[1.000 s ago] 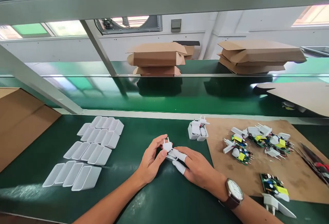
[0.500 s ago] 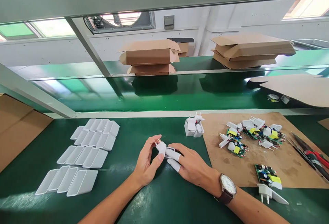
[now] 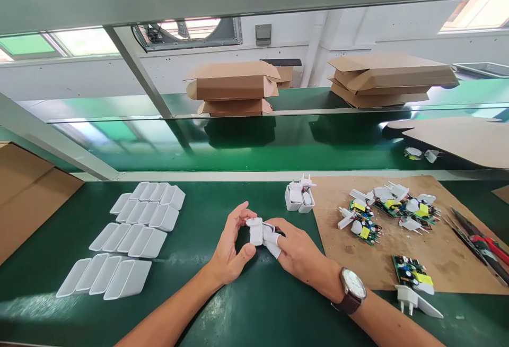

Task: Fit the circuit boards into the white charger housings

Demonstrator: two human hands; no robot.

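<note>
Near the middle of the green bench, a small white plug part point(image 3: 256, 231) is between my two hands. My left hand point(image 3: 233, 246) touches its upper left side with curled fingertips, the thumb standing a little away from it. My right hand point(image 3: 296, 249), with white covers on some fingertips and a watch on the wrist, grips the part from the right. Just behind sit two white casings point(image 3: 299, 198) with parts inside. Rows of white open casings point(image 3: 127, 279) lie to the left. Circuit boards with white plugs point(image 3: 363, 227) rest at the right.
Brown cardboard point(image 3: 449, 267) lies under the boards, with red-handled pliers point(image 3: 483, 241) at its right. One board with a plug point(image 3: 413, 278) is at its front edge. A shelf behind carries cardboard boxes point(image 3: 233, 84); a metal post point(image 3: 59, 140) slants at the left.
The plug part has turned, its pins no longer pointing up, and its flat white face now shows. My left thumb has moved off it. My right fingers have curled in closer.
</note>
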